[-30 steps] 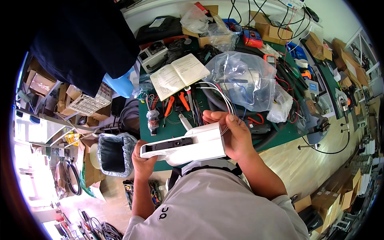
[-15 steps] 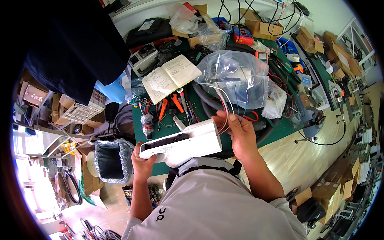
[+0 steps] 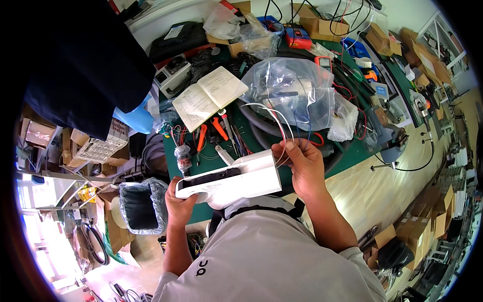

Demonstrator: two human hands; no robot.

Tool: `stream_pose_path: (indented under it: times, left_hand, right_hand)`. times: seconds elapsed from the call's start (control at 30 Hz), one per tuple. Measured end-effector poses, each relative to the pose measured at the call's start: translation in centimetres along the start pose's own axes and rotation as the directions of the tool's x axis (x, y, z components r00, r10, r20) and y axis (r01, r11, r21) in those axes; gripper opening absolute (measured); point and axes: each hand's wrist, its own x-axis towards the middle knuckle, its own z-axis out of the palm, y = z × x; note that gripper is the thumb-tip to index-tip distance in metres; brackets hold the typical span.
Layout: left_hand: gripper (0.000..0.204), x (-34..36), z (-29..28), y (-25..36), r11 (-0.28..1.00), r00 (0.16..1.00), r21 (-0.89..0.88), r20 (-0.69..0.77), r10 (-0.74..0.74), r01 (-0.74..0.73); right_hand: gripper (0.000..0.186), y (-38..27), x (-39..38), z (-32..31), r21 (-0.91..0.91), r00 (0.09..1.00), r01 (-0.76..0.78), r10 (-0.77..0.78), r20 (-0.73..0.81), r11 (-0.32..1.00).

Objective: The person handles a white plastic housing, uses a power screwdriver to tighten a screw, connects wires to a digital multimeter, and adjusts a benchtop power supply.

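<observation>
My left hand grips the left end of a white plastic housing with a dark slot along it. The housing is held over the near edge of the green bench, close to my body. From its right end come several thin wires, white, red and blue. My right hand pinches these wires between thumb and fingers just beside that end. Beyond the housing lie orange-handled pliers, a screwdriver and a bundle of coloured wires with a wrapped connector.
An open notebook lies on the bench beside a clear plastic bag covering something. A red multimeter and thick dark hoses stand behind. Left of the bench is a lined bin; at right a grey device.
The view has shifted slightly. Both hands keep their hold on the housing and the wires, with only slight movement of the right fingers.
</observation>
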Motion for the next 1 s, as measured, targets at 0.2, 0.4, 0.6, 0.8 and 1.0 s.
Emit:
stream_pose_path:
  times: [0.2, 0.4, 0.6, 0.8, 1.0]
  left_hand:
    - [0.044, 0.5, 0.2, 0.5, 0.999, 1.000, 0.017, -0.006, -0.027, 0.028]
    - [0.029, 0.7, 0.5, 1.1, 0.998, 0.999, -0.042, -0.014, -0.038, 0.037]
    - [0.036, 0.7, 0.3, 1.0, 1.000, 1.000, -0.024, 0.003, -0.011, 0.012]
    - [0.031, 0.6, -0.3, 0.9, 0.998, 0.998, 0.017, 0.024, 0.059, -0.059]
    - [0.026, 0.6, -0.6, 1.0, 0.990, 0.991, 0.069, 0.045, 0.123, -0.126]
  right_hand:
    - [0.023, 0.4, -0.1, -0.6, -0.060, 0.998, 0.036, -0.039, -0.055, 0.998]
    - [0.028, 0.2, -0.6, -0.7, -0.135, 0.994, 0.010, -0.024, -0.104, 0.991]
    - [0.029, 0.3, -0.9, -1.1, -0.161, 0.993, -0.032, 0.013, -0.118, 0.986]
    - [0.022, 0.7, -1.3, -1.5, -0.089, 0.995, -0.089, 0.084, -0.055, 0.992]
    - [0.017, 0.7, -1.5, -1.4, -0.054, 0.992, -0.127, 0.126, -0.020, 0.990]
